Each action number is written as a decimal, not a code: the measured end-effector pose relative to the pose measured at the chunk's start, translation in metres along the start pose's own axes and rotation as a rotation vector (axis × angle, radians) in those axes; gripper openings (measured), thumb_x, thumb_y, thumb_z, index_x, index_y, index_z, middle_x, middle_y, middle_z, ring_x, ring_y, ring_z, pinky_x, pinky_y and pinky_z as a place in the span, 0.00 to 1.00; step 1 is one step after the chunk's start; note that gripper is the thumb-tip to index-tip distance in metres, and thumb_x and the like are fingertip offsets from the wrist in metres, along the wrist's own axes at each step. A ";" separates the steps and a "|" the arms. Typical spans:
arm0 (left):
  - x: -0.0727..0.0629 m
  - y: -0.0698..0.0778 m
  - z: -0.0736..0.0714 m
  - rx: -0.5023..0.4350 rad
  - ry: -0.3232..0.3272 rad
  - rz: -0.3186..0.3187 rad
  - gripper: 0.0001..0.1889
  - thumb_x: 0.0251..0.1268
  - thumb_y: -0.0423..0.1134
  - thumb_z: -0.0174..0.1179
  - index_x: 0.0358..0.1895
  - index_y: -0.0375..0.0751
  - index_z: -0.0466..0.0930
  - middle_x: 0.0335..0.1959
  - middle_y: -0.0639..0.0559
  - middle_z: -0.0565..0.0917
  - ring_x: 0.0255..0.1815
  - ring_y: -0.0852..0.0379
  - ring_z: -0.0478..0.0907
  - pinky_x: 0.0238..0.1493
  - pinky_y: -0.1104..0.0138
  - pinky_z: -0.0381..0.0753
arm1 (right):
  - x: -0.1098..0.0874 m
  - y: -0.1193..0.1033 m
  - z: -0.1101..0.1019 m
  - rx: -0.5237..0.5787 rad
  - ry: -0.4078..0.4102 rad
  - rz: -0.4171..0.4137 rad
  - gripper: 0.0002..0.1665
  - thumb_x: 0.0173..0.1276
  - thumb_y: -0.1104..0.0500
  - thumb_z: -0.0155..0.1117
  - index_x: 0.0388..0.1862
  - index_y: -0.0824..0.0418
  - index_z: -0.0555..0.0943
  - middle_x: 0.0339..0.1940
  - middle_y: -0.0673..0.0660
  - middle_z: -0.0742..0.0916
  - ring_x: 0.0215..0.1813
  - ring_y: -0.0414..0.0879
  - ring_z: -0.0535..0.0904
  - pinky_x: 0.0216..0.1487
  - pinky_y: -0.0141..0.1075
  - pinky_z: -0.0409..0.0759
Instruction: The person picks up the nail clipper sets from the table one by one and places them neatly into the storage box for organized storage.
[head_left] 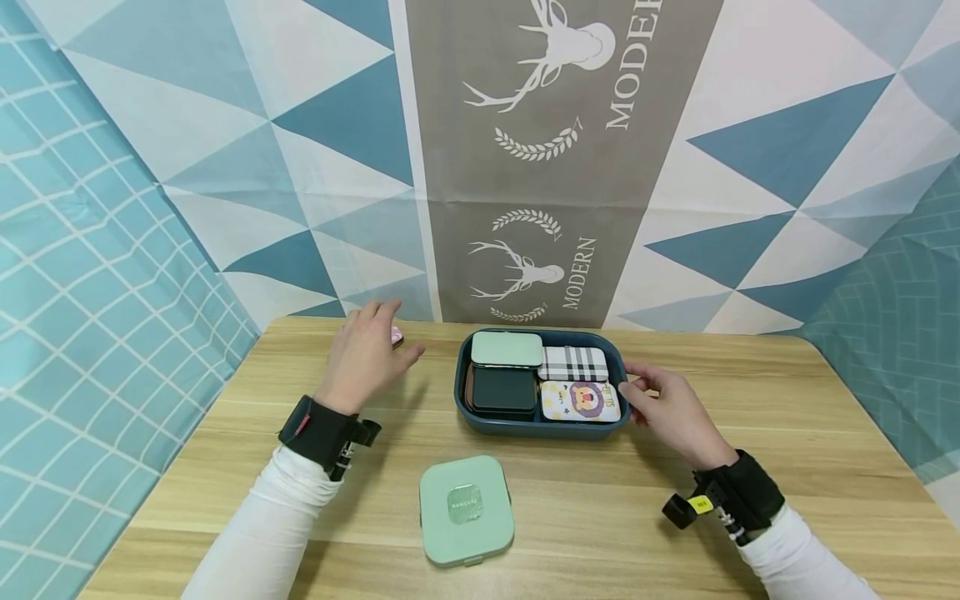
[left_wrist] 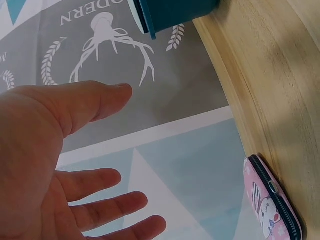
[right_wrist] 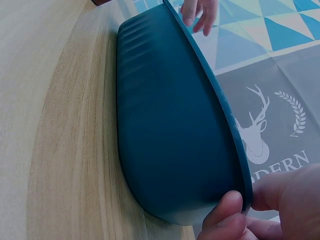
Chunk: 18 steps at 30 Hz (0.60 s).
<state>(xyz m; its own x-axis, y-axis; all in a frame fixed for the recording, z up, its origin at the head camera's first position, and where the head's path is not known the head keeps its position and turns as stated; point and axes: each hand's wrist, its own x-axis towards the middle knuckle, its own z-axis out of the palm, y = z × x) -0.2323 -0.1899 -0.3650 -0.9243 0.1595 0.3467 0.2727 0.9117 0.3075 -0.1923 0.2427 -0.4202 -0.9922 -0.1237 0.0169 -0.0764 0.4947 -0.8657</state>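
Note:
My right hand [head_left: 675,412] pinches the right end of a dark blue plastic bin [right_wrist: 170,120], thumb on one side of the rim and fingers on the other. Inside the bin are a mint green case [head_left: 507,349], a black case [head_left: 505,390], a black-and-white plaid case [head_left: 574,364] and a white case with a lion [head_left: 581,401]. My left hand [head_left: 365,358] hovers left of the bin with fingers spread, holding nothing. Close by it at the table's back edge lies a small pink zippered case [left_wrist: 272,205] with a cartoon animal, mostly hidden by the hand in the head view.
A square mint green manicure case [head_left: 467,533] lies on the wooden table [head_left: 570,533] in front of the bin. Behind the table hangs a patterned cloth [head_left: 517,183] with deer heads and triangles. Blue tile-patterned cloth [head_left: 90,275] covers the left side.

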 end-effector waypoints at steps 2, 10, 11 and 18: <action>0.000 -0.001 0.000 -0.003 -0.004 -0.004 0.42 0.64 0.49 0.76 0.74 0.27 0.71 0.66 0.28 0.76 0.64 0.28 0.73 0.65 0.39 0.73 | 0.000 0.000 0.000 0.001 -0.001 -0.001 0.28 0.83 0.61 0.59 0.76 0.72 0.71 0.41 0.64 0.82 0.31 0.50 0.80 0.31 0.36 0.81; 0.000 -0.009 0.000 -0.003 -0.024 -0.025 0.43 0.64 0.50 0.76 0.75 0.27 0.69 0.69 0.28 0.74 0.67 0.27 0.71 0.69 0.38 0.70 | 0.000 0.000 0.000 0.003 -0.002 -0.006 0.28 0.83 0.62 0.59 0.76 0.72 0.71 0.41 0.64 0.83 0.31 0.50 0.80 0.31 0.35 0.82; 0.000 -0.010 -0.001 -0.003 -0.025 -0.026 0.44 0.64 0.49 0.76 0.75 0.27 0.69 0.69 0.28 0.74 0.67 0.27 0.71 0.68 0.38 0.70 | 0.000 0.000 0.000 0.004 -0.002 -0.005 0.28 0.83 0.62 0.59 0.76 0.72 0.71 0.41 0.64 0.83 0.31 0.50 0.80 0.31 0.35 0.82; 0.000 -0.016 -0.002 0.005 -0.036 -0.034 0.44 0.63 0.49 0.76 0.75 0.26 0.69 0.67 0.27 0.74 0.65 0.27 0.72 0.68 0.38 0.70 | -0.001 0.000 0.000 0.005 -0.002 -0.007 0.28 0.83 0.62 0.59 0.76 0.72 0.71 0.41 0.64 0.83 0.31 0.50 0.80 0.32 0.36 0.82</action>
<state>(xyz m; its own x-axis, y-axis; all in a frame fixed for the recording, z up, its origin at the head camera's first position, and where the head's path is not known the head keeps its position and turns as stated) -0.2363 -0.2054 -0.3679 -0.9421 0.1421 0.3038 0.2399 0.9185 0.3142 -0.1917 0.2427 -0.4197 -0.9914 -0.1287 0.0223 -0.0831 0.4898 -0.8679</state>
